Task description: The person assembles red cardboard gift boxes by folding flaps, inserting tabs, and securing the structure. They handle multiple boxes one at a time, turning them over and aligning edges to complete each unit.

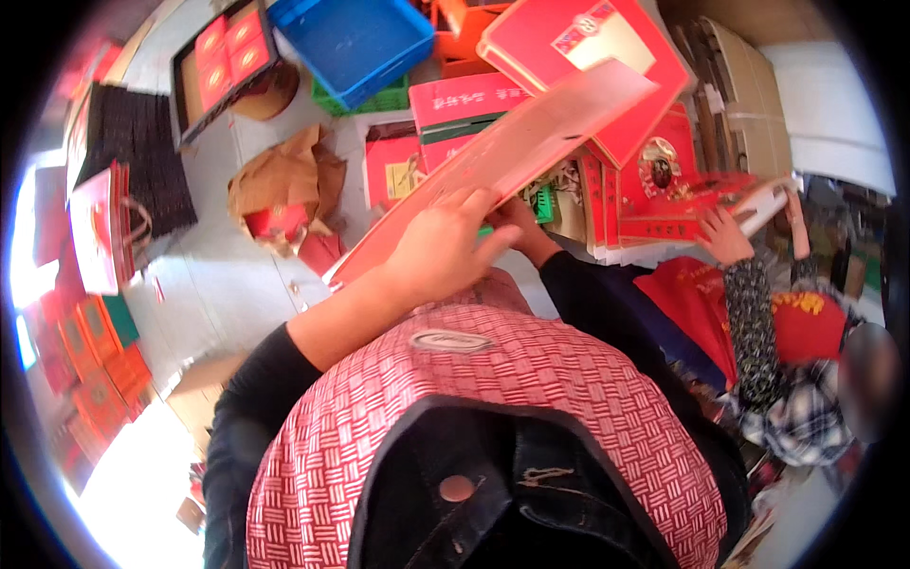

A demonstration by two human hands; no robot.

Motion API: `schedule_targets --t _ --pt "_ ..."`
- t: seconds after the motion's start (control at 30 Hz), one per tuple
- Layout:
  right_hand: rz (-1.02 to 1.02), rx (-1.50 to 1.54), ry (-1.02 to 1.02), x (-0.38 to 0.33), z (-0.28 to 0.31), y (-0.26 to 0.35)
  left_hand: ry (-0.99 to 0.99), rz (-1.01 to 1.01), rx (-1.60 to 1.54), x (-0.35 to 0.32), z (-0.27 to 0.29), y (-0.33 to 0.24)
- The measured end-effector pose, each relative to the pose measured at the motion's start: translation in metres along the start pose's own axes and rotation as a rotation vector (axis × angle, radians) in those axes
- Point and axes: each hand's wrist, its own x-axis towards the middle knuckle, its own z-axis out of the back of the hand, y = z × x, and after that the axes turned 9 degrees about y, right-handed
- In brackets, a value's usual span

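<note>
A long red printed cardboard panel is held tilted in front of me, one end low at the left and the other raised to the right. My left hand lies on its face, fingers flat against it and thumb spread apart. At the panel's near edge, my right hand grips it, with some fingers hidden behind the cardboard. Beyond it, a large red gift box leans over other red boxes.
A co-worker's hands hold another red box at the right. A blue crate, a black tray with red packs, and crumpled brown paper stand beyond my left hand. Dark stacked sheets and a red gift bag are far left.
</note>
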Motion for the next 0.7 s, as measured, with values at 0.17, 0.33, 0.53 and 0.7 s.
schedule_targets --t 0.17,0.33,0.53,0.7 --pt "0.14 -0.188 -0.024 0.033 -0.022 -0.035 0.176 0.169 0.35 0.076 0.008 -0.01" --pt "-0.078 0.339 0.064 0.034 -0.017 0.002 0.132 0.223 0.478 0.069 0.055 -0.005" --pt "-0.169 1.013 0.291 -0.015 0.048 0.001 0.158 0.225 0.605 0.074 0.122 -0.065" --pt "-0.366 0.437 -0.127 -0.016 0.114 -0.097 0.289 -0.069 0.76 0.053 0.151 -0.033"
